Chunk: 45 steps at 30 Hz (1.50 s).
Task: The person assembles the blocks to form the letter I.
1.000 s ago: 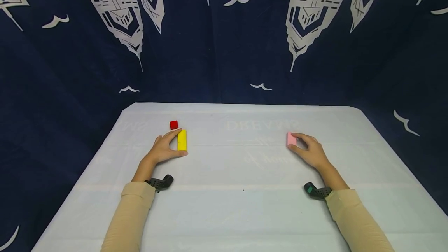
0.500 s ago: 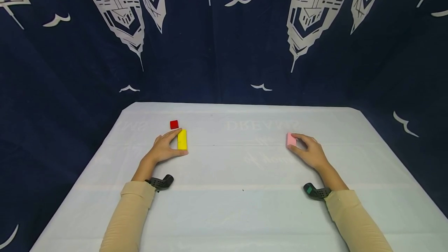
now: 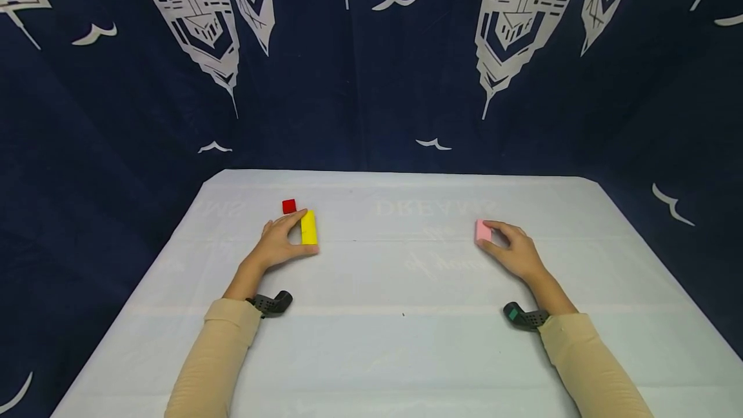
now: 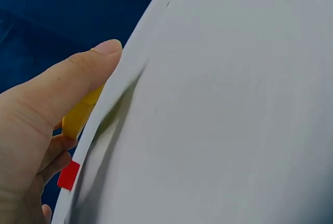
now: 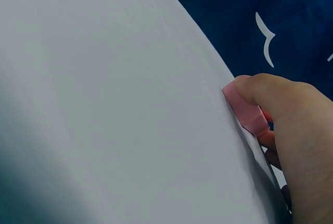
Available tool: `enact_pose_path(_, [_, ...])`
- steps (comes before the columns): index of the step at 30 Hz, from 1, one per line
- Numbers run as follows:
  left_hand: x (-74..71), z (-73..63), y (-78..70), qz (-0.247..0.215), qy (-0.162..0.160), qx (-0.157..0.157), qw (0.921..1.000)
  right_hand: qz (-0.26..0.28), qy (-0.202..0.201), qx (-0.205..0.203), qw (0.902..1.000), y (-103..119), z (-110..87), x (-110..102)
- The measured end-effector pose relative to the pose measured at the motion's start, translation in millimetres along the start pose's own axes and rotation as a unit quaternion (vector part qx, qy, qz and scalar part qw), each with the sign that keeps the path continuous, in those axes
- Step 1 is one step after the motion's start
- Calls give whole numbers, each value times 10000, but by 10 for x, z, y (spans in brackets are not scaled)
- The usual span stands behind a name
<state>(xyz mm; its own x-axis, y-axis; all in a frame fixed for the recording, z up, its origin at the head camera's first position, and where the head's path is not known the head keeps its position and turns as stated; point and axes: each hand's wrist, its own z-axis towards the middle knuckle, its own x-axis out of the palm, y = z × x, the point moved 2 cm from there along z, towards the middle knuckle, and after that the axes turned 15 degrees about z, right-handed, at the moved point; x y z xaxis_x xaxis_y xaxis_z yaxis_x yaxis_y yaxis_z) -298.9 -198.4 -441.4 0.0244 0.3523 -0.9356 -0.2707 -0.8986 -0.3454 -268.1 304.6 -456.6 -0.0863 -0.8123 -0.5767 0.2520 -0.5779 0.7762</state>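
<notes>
My left hand (image 3: 280,244) pinches a yellow rectangular block (image 3: 309,228) by its two short ends, thumb on the near end and fingers at the far one. In the left wrist view the thumb hides much of the yellow block (image 4: 78,119), and a shadow falls on the tabletop beside it. Just behind the left fingertips lies a small red cube (image 3: 289,206). Over on the right side, my right hand (image 3: 518,251) pinches a pink block (image 3: 483,230) between thumb and fingers. The pink block (image 5: 245,110) appears at or very near the tabletop in the right wrist view.
A white table (image 3: 383,315) with faint mirrored lettering spans the view. Behind it hangs a dark blue cloth (image 3: 354,95) printed with pale towers and birds. Black devices are strapped to the left wrist (image 3: 273,303) and the right wrist (image 3: 525,317).
The left hand and the yellow block have shifted slightly right and toward the far edge. The right hand, the pink block and the red cube look unmoved.
</notes>
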Motion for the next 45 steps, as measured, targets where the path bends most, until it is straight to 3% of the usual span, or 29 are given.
enact_pose_path(7, [30,53,-124,47,-31,253,9997,-14,43,30,10000,23,9,-3])
enact_pose_path(32, [184,201,-522,-128,-29,566,9983,36,-21,1,10000,-13,19,12])
enact_pose_path(45, [245,233,-736,-90,-118,960,9953,-6,-33,14,10000,-29,11,5])
